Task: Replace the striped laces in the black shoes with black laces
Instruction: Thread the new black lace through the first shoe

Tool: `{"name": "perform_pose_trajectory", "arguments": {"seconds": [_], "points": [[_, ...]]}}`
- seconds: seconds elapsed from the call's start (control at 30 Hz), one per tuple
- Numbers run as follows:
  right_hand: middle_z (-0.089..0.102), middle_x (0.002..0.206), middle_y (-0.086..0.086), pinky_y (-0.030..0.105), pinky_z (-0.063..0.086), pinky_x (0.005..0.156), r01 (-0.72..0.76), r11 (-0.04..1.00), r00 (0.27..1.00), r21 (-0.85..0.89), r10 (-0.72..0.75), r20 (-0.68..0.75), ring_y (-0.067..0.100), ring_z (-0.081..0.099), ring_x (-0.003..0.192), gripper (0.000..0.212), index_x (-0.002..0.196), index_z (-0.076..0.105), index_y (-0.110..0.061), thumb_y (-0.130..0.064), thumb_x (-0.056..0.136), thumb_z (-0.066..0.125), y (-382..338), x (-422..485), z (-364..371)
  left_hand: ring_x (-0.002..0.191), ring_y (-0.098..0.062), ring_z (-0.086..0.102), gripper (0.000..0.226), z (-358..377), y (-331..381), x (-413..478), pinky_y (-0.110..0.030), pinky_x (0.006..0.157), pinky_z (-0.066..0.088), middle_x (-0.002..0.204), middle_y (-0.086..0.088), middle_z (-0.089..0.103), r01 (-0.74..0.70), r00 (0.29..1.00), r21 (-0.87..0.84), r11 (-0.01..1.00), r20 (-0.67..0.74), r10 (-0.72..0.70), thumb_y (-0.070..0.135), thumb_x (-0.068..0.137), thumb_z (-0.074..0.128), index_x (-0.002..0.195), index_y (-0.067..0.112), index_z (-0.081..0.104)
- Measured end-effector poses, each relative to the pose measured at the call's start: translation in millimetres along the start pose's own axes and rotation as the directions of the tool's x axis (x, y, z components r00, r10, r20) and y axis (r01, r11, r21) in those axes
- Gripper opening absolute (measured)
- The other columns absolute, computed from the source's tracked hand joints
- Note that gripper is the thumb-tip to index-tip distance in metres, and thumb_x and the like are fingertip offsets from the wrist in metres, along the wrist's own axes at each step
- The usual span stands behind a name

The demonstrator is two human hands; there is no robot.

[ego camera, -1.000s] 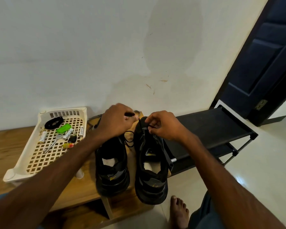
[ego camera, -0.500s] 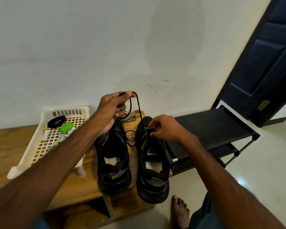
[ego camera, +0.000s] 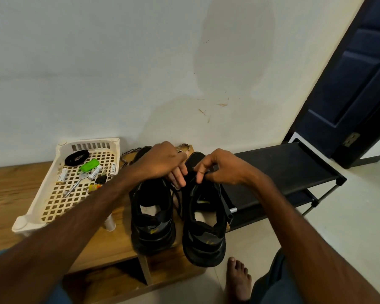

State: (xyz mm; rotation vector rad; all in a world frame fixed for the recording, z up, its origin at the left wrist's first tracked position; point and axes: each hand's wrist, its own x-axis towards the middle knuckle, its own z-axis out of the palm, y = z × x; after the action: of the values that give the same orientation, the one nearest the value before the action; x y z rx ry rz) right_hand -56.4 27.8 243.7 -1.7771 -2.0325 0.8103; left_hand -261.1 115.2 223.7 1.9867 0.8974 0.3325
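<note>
Two black shoes stand side by side on the wooden bench (ego camera: 20,194), the left shoe (ego camera: 151,218) and the right shoe (ego camera: 203,229), toes toward the wall. A black lace (ego camera: 177,201) hangs loose between them. My left hand (ego camera: 162,164) is over the toe of the left shoe, fingers curled down onto the top of that lace. My right hand (ego camera: 223,170) pinches the black lace at the front eyelets of the right shoe. Striped laces (ego camera: 126,155) lie on the bench behind the shoes. Another coiled black lace (ego camera: 76,157) sits in the basket.
A cream plastic basket (ego camera: 37,207) on the left holds batteries, a green tag and a key. A black shoe rack (ego camera: 281,167) stands to the right, a dark door (ego camera: 355,88) beyond it. My bare foot (ego camera: 237,277) rests on the tiled floor.
My left hand, which had lifted the black lace high above the shoes, has come down and right to meet my right hand. The right hand stayed at the right shoe.
</note>
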Motion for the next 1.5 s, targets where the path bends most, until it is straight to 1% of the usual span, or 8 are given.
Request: {"name": "perform_pose_trajectory", "arguments": {"seconds": [0.2,0.3,0.53,0.87,1.07,1.2,1.37,1.5], "points": [[0.077,0.087,0.002,0.035,0.062,0.085,-0.131,0.991,0.975,-0.005,0.128,-0.182,0.015,0.073,0.088,0.039,0.068,0.076,-0.023,0.010,0.086,0.064,4.7,1.0,-2.2,0.077,-0.002,0.069,0.016,27.7,-8.4,11.3,-0.033,0.081,0.061,0.083,0.011,0.073,0.026,0.975,0.452,0.891,-0.208,0.077,0.019,0.086,0.074,0.102,0.023,0.074],[0.074,0.083,-0.002,0.021,0.055,0.069,-0.151,0.989,0.964,0.007,0.149,-0.222,0.007,0.069,0.077,0.035,0.073,0.077,-0.022,0.008,0.087,0.066,4.5,0.7,-2.6,0.079,-0.004,0.068,0.022,32.9,-11.6,17.6,-0.036,0.083,0.061,0.081,0.011,0.071,0.055,0.985,0.455,0.889,-0.169,0.025,0.017,0.084,0.076,0.104,0.023,0.070],[0.075,0.090,0.001,0.031,0.060,0.085,-0.161,0.986,0.969,0.039,0.165,-0.184,0.013,0.072,0.089,0.032,0.079,0.077,-0.020,0.009,0.086,0.066,4.2,0.3,-3.3,0.075,-0.004,0.072,0.034,29.3,-16.6,18.5,-0.026,0.077,0.061,0.081,0.005,0.074,0.052,0.998,0.400,0.915,-0.048,-0.036,0.008,0.085,0.072,0.117,0.016,0.062],[0.074,0.086,-0.001,0.028,0.059,0.078,-0.190,0.981,0.957,0.043,0.195,-0.214,0.013,0.071,0.084,0.033,0.081,0.079,-0.019,0.010,0.086,0.062,6.1,1.1,-1.4,0.092,-0.018,0.063,0.037,38.2,-13.3,13.4,-0.043,0.086,0.054,0.099,0.002,0.065,0.074,0.993,0.549,0.833,-0.115,-0.012,0.021,0.092,0.063,0.126,0.020,0.049],[0.077,0.085,0.000,0.025,0.059,0.070,-0.134,0.980,0.926,0.145,0.176,-0.335,0.006,0.072,0.077,0.033,0.084,0.080,-0.016,0.011,0.084,0.061,8.5,3.1,-3.3,0.044,0.001,0.046,0.014,17.0,4.5,17.4,-0.020,0.049,0.039,0.078,0.001,0.066,0.063,0.951,-0.094,0.994,-0.296,-0.088,0.015,0.097,0.057,0.109,0.017,0.065],[0.079,0.101,0.002,0.026,0.060,0.075,0.096,0.883,0.971,0.460,0.019,-0.240,0.009,0.075,0.093,0.023,0.108,0.075,-0.011,0.003,0.094,0.064,1.7,4.1,-6.9,0.065,-0.009,0.060,0.020,-7.1,28.7,7.2,-0.018,0.053,0.050,0.090,-0.003,0.074,-0.143,0.976,-0.723,0.676,-0.216,-0.025,0.010,0.098,0.059,0.109,0.003,0.074],[0.076,0.117,0.004,0.037,0.054,0.103,0.176,0.724,0.984,0.667,-0.156,-0.090,0.018,0.070,0.116,0.034,0.127,0.068,-0.015,-0.022,0.095,0.073,-7.3,8.3,-2.0,0.093,-0.013,0.072,0.032,-11.8,40.8,1.4,-0.017,0.066,0.057,0.127,-0.014,0.070,-0.220,0.975,-0.823,0.523,-0.194,0.106,0.005,0.098,0.058,0.128,-0.001,0.065],[0.057,0.068,-0.001,0.036,0.057,0.084,0.177,0.613,0.983,0.770,-0.075,-0.166,0.017,0.061,0.072,0.019,0.101,0.080,-0.015,-0.032,0.097,0.071,-4.7,7.7,-4.8,0.085,-0.010,0.070,0.038,-22.7,35.4,3.1,-0.016,0.061,0.056,0.125,-0.015,0.071,-0.267,0.954,-0.852,0.450,-0.299,0.000,0.000,0.094,0.059,0.132,-0.004,0.059]]}}
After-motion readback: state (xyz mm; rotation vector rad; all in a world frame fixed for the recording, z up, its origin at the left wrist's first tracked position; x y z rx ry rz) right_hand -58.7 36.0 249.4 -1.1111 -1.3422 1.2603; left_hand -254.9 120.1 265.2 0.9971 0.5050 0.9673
